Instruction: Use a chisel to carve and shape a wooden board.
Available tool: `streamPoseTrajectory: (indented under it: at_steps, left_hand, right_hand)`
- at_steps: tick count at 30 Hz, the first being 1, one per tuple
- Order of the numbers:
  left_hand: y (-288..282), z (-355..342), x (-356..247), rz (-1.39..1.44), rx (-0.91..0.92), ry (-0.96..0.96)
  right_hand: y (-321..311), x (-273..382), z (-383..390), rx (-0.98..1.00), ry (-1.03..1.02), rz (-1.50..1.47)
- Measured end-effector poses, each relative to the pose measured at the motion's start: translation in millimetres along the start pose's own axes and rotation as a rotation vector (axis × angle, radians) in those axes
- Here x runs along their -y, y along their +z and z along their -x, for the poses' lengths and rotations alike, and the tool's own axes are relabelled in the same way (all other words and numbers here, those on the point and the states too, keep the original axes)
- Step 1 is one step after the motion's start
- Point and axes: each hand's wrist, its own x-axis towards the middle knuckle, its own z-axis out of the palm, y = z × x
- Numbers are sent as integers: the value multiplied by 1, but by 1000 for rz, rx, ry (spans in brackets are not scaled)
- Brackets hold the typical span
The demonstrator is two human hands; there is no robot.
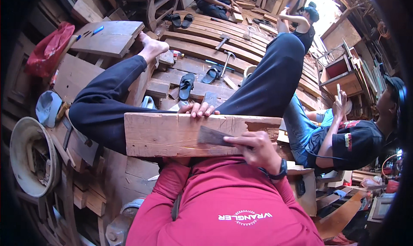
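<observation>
A thick, pale wooden block [172, 136] lies across my lap, its broad face toward me. Rough, chipped wood and a dark hollow show near its right end. My left hand [200, 109] reaches beneath the block, and its fingers curl over the far edge; the palm is hidden. My right hand [256, 148] grips a dark, flat, thin piece [211, 136] by its right end, index finger stretched along it. That piece lies against the block's face at the middle; whether it is a scraper blade or folded sandpaper I cannot tell.
At the left stand a pale round basin [16, 153] holding scraps and a plank [109, 39] with a blue marker. Hammers [226, 63] and black sandals [186, 86] lie on the boards ahead. One person [352, 138] sits close on my right; two others work farther off.
</observation>
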Motion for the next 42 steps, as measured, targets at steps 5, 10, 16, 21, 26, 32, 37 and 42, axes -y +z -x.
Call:
streamPoseTrajectory:
  at_steps: [5, 10, 16, 21, 26, 32, 37, 42]
  left_hand:
    - [1, 2, 3, 30, 19, 34]
    - [6, 1, 0, 2, -59, 34]
    - [3, 1, 0, -5, -45, 10]
    - [5, 2, 0, -12, -78, 30]
    - [12, -1, 1, -11, -99, 39]
    - [0, 1, 2, 18, -17, 24]
    - [-1, 2, 4, 34, -12, 48]
    - [7, 0, 0, -3, -27, 34]
  right_hand:
    - [-4, 3, -4, 36, -55, 26]
    - [-34, -16, 24, 51, 75, 25]
    - [-24, -17, 27, -12, 70, -26]
    - [-2, -8, 13, -18, -38, 24]
    - [-22, -10, 26, -49, 12, 17]
    - [-14, -1, 17, -15, -1, 73]
    - [-2, -5, 6, 35, -94, 168]
    - [-22, -17, 28, -17, 10, 29]
